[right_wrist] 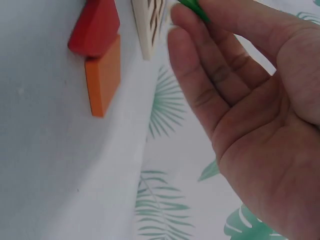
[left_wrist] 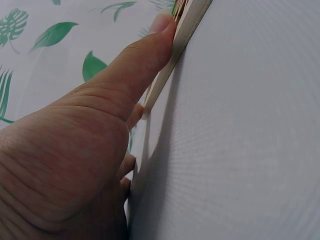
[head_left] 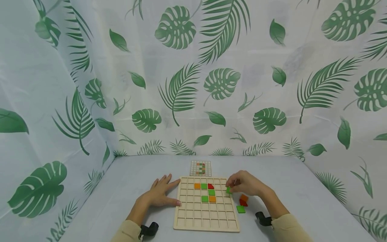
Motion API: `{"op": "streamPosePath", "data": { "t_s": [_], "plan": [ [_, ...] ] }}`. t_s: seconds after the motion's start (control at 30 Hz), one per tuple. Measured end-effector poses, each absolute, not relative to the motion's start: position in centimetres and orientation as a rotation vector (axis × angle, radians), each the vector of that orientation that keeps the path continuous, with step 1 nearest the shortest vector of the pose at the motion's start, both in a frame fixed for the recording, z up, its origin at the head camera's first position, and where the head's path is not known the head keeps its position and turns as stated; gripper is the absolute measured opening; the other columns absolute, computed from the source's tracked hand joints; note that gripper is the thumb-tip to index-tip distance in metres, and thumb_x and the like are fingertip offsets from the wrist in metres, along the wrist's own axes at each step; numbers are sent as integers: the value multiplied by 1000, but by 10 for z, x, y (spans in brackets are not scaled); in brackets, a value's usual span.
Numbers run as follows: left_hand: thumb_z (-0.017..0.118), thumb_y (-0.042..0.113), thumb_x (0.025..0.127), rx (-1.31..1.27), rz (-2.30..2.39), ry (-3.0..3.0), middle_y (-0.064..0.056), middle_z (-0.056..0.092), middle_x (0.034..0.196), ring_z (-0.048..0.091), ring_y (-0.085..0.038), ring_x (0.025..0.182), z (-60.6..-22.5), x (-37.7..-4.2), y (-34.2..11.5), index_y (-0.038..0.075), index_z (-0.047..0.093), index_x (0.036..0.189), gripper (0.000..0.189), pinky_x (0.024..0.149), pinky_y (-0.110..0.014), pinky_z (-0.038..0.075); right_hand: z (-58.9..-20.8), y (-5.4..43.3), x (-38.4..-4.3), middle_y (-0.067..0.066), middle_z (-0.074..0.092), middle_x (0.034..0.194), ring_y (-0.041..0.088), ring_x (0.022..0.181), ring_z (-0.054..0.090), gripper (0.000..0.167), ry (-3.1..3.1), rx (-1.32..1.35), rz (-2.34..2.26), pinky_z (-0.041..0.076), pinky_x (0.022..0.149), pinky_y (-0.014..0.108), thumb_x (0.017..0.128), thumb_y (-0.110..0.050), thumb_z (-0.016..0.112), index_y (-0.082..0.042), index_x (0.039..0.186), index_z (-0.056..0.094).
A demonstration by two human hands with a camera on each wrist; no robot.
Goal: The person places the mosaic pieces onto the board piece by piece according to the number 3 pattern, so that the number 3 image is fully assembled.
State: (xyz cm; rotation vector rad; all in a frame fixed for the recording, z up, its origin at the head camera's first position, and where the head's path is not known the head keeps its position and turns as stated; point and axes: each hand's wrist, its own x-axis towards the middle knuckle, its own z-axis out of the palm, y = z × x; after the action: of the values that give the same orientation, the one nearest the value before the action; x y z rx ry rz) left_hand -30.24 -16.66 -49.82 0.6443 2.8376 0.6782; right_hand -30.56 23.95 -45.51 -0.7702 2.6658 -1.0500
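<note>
Board (head_left: 191,223) and left hand (head_left: 162,192) met along the left edge, fingers spread and clasping nothing, presumably to steady it. At the board's right edge, toward the far side, the right hand (head_left: 246,183) pinched a green tile (head_left: 228,191), perhaps to keep control of so small a thing. An orange tile (head_left: 244,197), a red piece (head_left: 243,203) and a second green tile (head_left: 241,209) lay to the right, seemingly for easy reach; a patterned card (head_left: 193,168) lay just beyond the far edge, likely for viewing.

Grid board (head_left: 196,214) reaching left from the tile (head_left: 228,190) in my right hand (head_left: 248,183)
Left of my grip, slotted tiles (head_left: 205,199); farther off leftward, pattern card (head_left: 201,168); nearer me, rightward, loose tiles (head_left: 241,209).
</note>
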Motion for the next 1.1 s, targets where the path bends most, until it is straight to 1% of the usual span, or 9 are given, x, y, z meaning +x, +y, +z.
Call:
{"op": "streamPosePath", "data": {
  "t_s": [0.1,0.2,0.33,0.5,0.6,0.73,0.83,1.1],
  "plan": [
    [75,75,78,651,682,2838,-21,18,173,10,-45,161,-498,-303,-167,28,40,162,102,128,-67,3,-456,237,-306,-1,76,101,19,87,64,13,2661,-807,-1075,58,76,25,91,-7,79,-10,104,79],
    [75,74,78,658,684,2831,-22,17,173,9,-46,161,-497,-302,-167,28,40,162,102,128,-68,2,-456,234,-306,4,77,107,19,89,66,15,2644,-817,-1111,60,83,25,92,-5,78,-8,106,79],
    [75,74,78,674,693,2826,-23,18,173,10,-47,160,-497,-302,-168,27,40,162,103,127,-69,2,-457,232,-305,9,77,109,17,89,68,15,2636,-809,-1135,61,85,26,92,-4,77,-7,107,79],
    [75,74,79,664,673,2830,-22,17,173,10,-45,161,-496,-303,-167,28,39,162,102,128,-68,3,-459,230,-304,4,78,108,14,88,69,16,2644,-821,-1146,62,82,25,91,-5,78,-8,107,80],
    [75,74,79,662,667,2834,-22,17,173,11,-45,161,-497,-303,-166,28,39,162,102,128,-68,4,-461,227,-305,0,77,105,14,85,69,17,2657,-825,-1146,61,76,23,91,-6,79,-10,107,81],
    [76,74,79,657,663,2837,-21,18,173,11,-44,161,-497,-303,-167,30,39,162,101,128,-68,4,-461,222,-304,-4,77,100,15,77,64,16,2679,-843,-1147,59,68,24,91,-8,80,-11,106,82],
    [76,74,78,657,668,2837,-21,18,173,11,-44,161,-497,-304,-167,30,39,162,101,128,-68,4,-461,218,-304,-5,76,98,17,77,62,16,2683,-844,-1150,58,67,25,91,-9,80,-13,106,82],
    [74,76,79,667,658,2838,-20,17,173,11,-44,161,-500,-305,-168,30,39,162,101,128,-68,4,-463,211,-303,-4,76,98,17,81,64,15,2672,-834,-1153,56,73,24,91,-8,79,-13,105,83]
  ]
}}
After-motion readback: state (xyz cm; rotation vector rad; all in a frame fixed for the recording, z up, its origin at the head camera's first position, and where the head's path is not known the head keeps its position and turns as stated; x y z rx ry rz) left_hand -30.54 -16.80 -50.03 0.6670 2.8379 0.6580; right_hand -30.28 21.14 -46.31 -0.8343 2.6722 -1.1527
